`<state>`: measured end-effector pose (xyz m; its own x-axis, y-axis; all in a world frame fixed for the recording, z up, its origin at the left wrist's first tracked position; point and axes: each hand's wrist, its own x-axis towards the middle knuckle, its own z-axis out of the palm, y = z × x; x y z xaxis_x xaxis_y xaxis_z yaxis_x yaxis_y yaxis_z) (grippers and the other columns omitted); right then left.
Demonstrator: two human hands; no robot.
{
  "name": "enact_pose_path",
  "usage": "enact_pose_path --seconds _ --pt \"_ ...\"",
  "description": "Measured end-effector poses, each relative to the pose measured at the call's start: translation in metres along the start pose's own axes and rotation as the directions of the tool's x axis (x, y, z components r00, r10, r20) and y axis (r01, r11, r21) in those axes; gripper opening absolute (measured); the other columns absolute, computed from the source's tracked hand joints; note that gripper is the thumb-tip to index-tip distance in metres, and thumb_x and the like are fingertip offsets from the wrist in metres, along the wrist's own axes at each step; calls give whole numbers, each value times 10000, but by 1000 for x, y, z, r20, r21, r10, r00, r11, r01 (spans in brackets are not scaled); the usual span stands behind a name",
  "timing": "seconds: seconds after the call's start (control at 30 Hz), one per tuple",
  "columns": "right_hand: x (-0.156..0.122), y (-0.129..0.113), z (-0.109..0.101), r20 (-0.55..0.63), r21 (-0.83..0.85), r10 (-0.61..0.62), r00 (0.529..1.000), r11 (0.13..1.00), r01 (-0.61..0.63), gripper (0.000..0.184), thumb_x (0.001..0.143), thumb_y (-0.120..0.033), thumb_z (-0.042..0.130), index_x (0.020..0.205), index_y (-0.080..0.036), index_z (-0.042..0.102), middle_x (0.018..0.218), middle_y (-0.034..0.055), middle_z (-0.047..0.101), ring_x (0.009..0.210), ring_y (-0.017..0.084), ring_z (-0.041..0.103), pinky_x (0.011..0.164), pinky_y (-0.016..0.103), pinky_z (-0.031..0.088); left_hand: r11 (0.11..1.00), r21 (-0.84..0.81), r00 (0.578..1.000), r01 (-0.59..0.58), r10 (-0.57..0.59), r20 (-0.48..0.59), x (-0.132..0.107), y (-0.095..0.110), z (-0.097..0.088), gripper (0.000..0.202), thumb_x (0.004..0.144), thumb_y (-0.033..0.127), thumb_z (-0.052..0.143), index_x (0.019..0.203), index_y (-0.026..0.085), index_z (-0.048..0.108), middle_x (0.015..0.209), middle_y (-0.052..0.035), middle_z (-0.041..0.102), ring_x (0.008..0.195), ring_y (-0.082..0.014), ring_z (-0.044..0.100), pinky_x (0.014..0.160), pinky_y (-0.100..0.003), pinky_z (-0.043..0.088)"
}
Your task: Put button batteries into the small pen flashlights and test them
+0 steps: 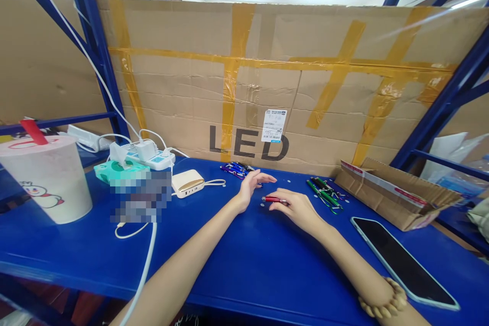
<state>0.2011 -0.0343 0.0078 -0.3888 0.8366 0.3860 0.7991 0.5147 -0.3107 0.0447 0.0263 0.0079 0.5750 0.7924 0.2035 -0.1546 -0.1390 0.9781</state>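
My right hand (297, 209) pinches a short, glossy red pen (274, 199) just above the blue tabletop; its outer end points left. To the left, my left hand (252, 188) holds nothing, its fingers stretched toward the right. Just behind that hand lies a pile of blue and purple pens (234, 168), partly hidden by it. Right of my right hand sits another group of slim green pens (324, 193), with darker and purple pieces among them. Fine details of these small things are too small to tell.
An open cardboard box (397, 193) and a phone (405, 260) lie on the right. On the left stand a large paper cup (57, 183), a power strip (158, 159) with cables and a cream power bank (187, 183). A taped cardboard sheet (183, 91) closes the back.
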Motion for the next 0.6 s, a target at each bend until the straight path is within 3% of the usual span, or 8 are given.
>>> enact_pose_path --seconds 0.3,0.4,0.47,0.6 --pt "0 -3 0 -34 -12 4 999 1000 -5 274 805 -468 487 973 -303 628 932 -27 654 739 125 604 663 228 455 1000 12 999 14 -14 -49 1 1 -5 560 812 421 145 920 141 618 1111 -73 608 1128 -238 453 972 -405 252" --pt "1 0 0 -96 -53 70 993 996 -76 303 860 -430 400 1085 -311 563 1033 -17 632 788 127 611 693 240 458 996 87 974 27 -7 -225 4 -2 -7 538 807 402 158 906 141 619 1098 -70 614 1096 -224 481 968 -393 273" --pt "2 7 0 -123 -96 164 979 980 -176 328 878 -416 352 1139 -307 518 1046 -3 634 825 146 618 682 255 458 988 149 926 50 10 -378 7 -6 -12 515 800 387 180 875 136 623 1064 -78 629 1072 -220 498 959 -376 293" --pt "2 28 -2 -74 -223 406 911 883 -412 384 876 -411 338 1219 -261 424 852 24 679 757 198 638 564 269 428 919 366 844 144 78 -530 10 -9 -32 389 778 316 266 852 189 626 1062 -41 631 1037 -219 518 905 -350 346"
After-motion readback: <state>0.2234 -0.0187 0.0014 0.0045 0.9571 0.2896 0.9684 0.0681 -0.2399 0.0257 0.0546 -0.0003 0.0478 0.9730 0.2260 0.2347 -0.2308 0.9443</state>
